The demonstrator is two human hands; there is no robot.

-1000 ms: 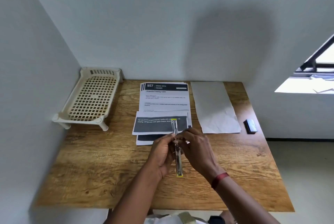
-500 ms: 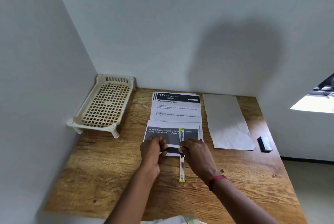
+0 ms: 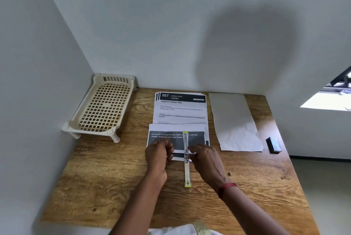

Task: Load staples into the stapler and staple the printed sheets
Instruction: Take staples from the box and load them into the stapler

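Observation:
The slim silver stapler [image 3: 187,172] with yellow-green ends lies swung open flat on the wooden table [image 3: 106,181]. Its far half rests over the front edge of the printed sheets [image 3: 180,109]. My right hand [image 3: 207,160] is beside its hinge, fingertips pinching the stapler's middle. My left hand [image 3: 158,157] sits just left of the stapler on the sheets' front edge, its fingers curled with nothing visible in them. A small dark staple box [image 3: 273,144] lies at the table's right edge, apart from both hands.
A blank, slightly creased white sheet [image 3: 233,124] lies right of the printed stack. A cream slotted plastic tray [image 3: 104,107] stands on legs in the back left corner against the walls. A tiny scrap [image 3: 229,173] lies by my right wrist.
A second ago both hands held the open stapler above the table. It now lies flat on the table and sheets, my left hand has come off it, and the camera view has tilted upward.

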